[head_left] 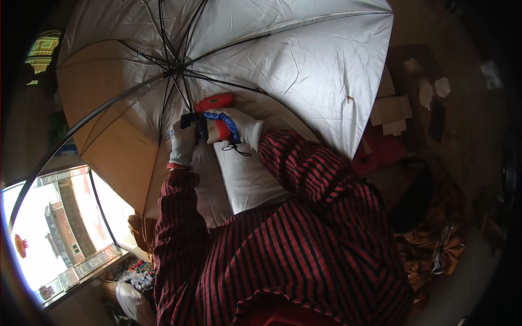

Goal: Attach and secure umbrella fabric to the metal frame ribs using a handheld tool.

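In front of me an open umbrella shows its silver inner side, with dark ribs meeting at a black hub. My left hand, in a light work glove, is closed around the lower end of the umbrella shaft, at a black handle part. My right hand, in a light glove with blue on it, grips a red pistol-shaped power tool. The tool's front is close beside the black handle part; whether they touch I cannot tell. A black cord loop hangs below the right hand.
At the lower left, a bright window looks outside. Below it lie a multicoloured pile and a whitish bundle. Pale card-like pieces are at the right, and brown shiny fabric lies at the lower right.
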Motion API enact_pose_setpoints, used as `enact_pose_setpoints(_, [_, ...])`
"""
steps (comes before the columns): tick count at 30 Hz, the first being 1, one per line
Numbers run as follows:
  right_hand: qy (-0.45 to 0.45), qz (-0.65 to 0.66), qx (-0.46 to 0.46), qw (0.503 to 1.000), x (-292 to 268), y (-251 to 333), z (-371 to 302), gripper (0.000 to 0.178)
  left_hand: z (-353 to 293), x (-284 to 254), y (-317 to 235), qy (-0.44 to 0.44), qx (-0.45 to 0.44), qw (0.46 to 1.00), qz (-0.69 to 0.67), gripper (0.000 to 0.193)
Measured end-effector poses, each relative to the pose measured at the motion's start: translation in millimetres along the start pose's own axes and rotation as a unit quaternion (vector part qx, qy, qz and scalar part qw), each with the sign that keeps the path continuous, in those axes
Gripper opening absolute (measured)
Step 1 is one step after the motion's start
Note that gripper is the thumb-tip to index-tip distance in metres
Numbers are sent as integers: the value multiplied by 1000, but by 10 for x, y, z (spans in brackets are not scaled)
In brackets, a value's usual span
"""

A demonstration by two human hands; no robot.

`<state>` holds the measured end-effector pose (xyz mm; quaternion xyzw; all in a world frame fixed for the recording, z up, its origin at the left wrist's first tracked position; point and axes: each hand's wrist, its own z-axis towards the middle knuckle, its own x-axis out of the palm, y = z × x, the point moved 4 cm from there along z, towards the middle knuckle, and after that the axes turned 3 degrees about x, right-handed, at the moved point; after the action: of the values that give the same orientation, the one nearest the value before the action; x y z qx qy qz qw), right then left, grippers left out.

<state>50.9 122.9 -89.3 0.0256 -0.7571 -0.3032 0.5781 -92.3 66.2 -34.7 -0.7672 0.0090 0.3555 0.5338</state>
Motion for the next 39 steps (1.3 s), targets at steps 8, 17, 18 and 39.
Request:
enact_pose_setpoints(8, [-51, 140, 41, 988, 129, -38, -14, 20, -22, -18, -37, 1, 32, 999, 18, 15])
enact_pose_setpoints(17, [53, -39, 63, 996, 91, 78, 204, 25, 55, 9, 116, 28, 116, 993, 26, 12])
enact_pose_setpoints(18, [60, -21, 83, 995, 103, 57, 229, 27, 55, 12, 112, 24, 123, 992, 34, 12])
enact_pose_setpoints(39, [111, 108, 7, 988, 330, 51, 43, 43, 965, -1140, -152, -144, 181, 830, 507, 37])
